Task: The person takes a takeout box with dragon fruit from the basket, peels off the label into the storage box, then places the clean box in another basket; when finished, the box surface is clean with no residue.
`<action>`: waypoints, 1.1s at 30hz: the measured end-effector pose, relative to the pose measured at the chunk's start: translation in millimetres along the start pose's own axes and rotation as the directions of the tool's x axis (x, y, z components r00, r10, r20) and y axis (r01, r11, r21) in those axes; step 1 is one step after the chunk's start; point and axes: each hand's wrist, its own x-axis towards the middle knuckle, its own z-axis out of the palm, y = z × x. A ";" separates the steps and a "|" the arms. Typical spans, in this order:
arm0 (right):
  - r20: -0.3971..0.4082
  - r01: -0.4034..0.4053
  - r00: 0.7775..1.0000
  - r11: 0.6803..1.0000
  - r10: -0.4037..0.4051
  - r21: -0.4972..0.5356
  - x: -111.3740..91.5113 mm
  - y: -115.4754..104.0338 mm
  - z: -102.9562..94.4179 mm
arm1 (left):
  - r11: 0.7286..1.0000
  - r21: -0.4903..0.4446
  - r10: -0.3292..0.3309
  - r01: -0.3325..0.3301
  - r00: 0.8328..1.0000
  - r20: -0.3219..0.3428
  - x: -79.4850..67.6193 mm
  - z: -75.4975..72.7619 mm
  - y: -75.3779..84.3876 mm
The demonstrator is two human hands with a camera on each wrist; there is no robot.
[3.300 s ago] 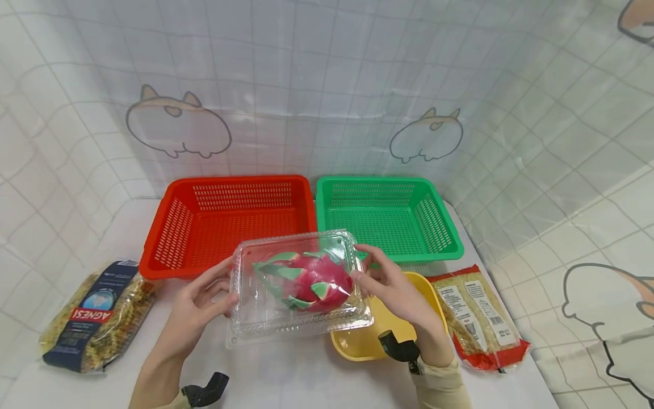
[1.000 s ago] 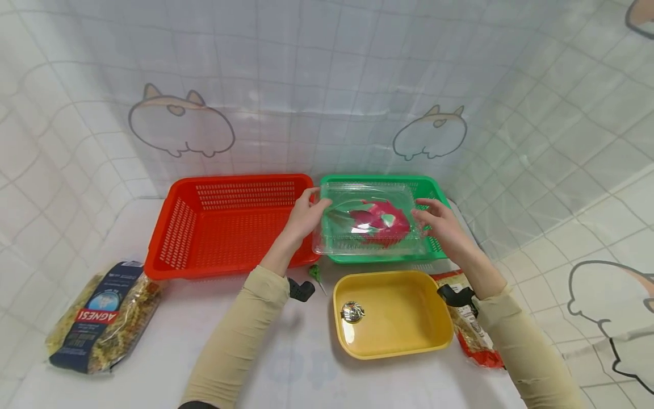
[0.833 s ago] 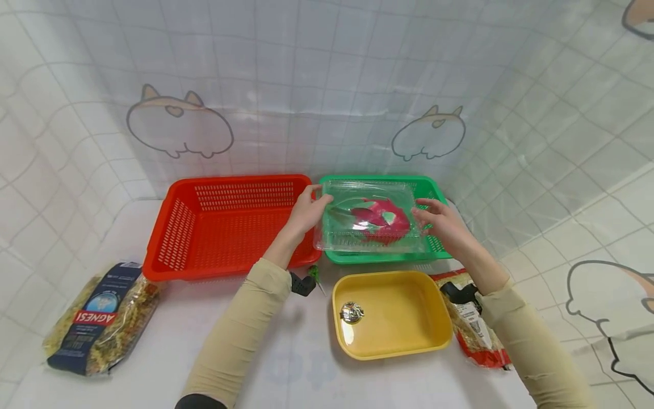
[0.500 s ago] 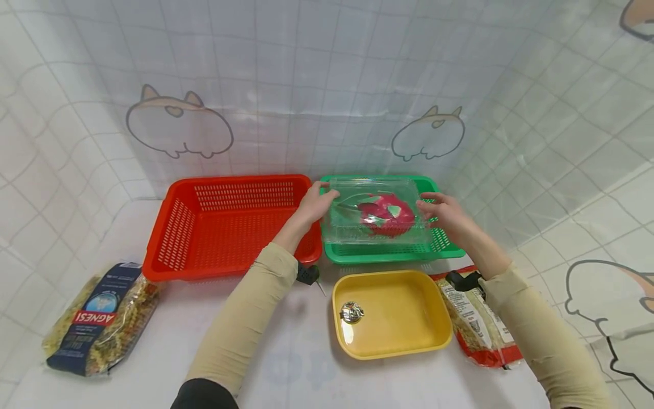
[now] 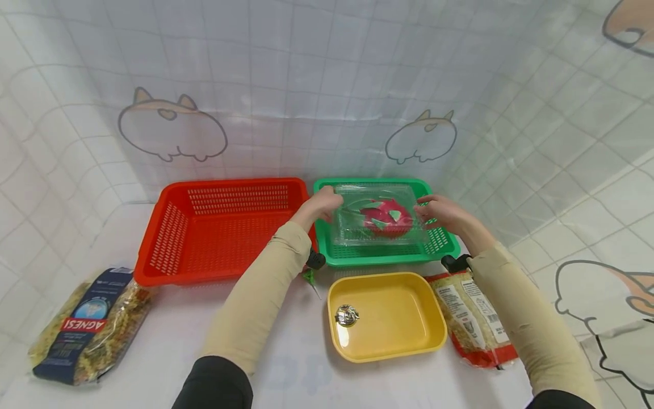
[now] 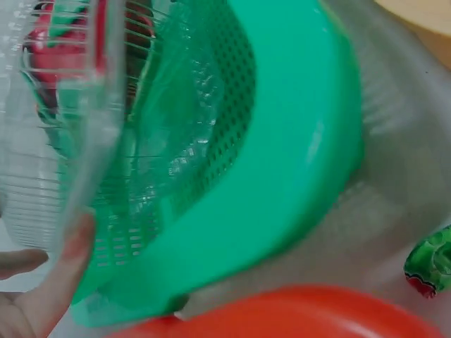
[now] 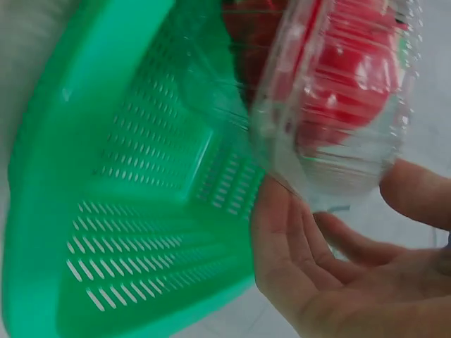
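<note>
A clear plastic clamshell container [image 5: 349,228] with a pink-and-green dragon fruit [image 5: 390,218] inside is within the green basket [image 5: 445,250], level with its rim or a little lower in the head view. My left hand [image 5: 322,205] holds the container's left end, thumb against the side wall in the left wrist view. At the other end my right hand [image 5: 443,213] grips the corner, its thumb [image 7: 416,193] on one side and its fingers [image 7: 282,232] on the other. Perforated basket walls show beside the container in both wrist views.
A red basket [image 5: 204,277] stands left of the green one. In front are a yellow tub [image 5: 398,318] holding a shiny silver round item [image 5: 347,316] and a small green-wrapped thing on a stick [image 5: 309,277]. Pasta bags [image 5: 84,329] and a red-edged bag [image 5: 475,318] lie at the sides.
Both hands have carried the container from above the table's middle over to the green basket, then lowered it inside. The yellow tub has come into full view.
</note>
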 end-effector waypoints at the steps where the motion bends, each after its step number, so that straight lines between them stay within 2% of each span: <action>1: 0.008 -0.004 1.000 1.000 0.004 -0.020 1.8 -0.2 -0.6 | 1.000 0.017 -0.006 0.006 1.000 0.014 0.7 0.8 0.6; 7: 0.051 -0.036 0.998 0.993 0.042 -0.113 12.5 0.5 0.9 | 0.989 0.138 -0.055 0.045 0.996 0.069 7.9 8.8 1.3; 16: 0.085 -0.089 0.991 0.987 0.101 -0.136 27.1 9.1 8.1 | 0.965 0.256 -0.068 0.050 0.996 0.062 14.4 21.7 0.5; 24: 0.097 -0.119 0.986 0.979 0.136 -0.167 40.6 10.8 11.3 | 0.967 0.242 -0.098 0.085 0.994 0.038 23.7 22.4 -5.4; 30: 0.087 -0.120 0.986 0.967 0.143 -0.225 44.9 7.1 11.0 | 0.953 0.284 -0.115 0.108 0.993 0.007 36.6 22.0 -4.6; 33: 0.076 -0.119 0.987 0.961 0.142 -0.252 47.0 7.4 10.4 | 0.958 0.255 -0.133 0.128 0.991 0.000 39.9 22.8 -2.7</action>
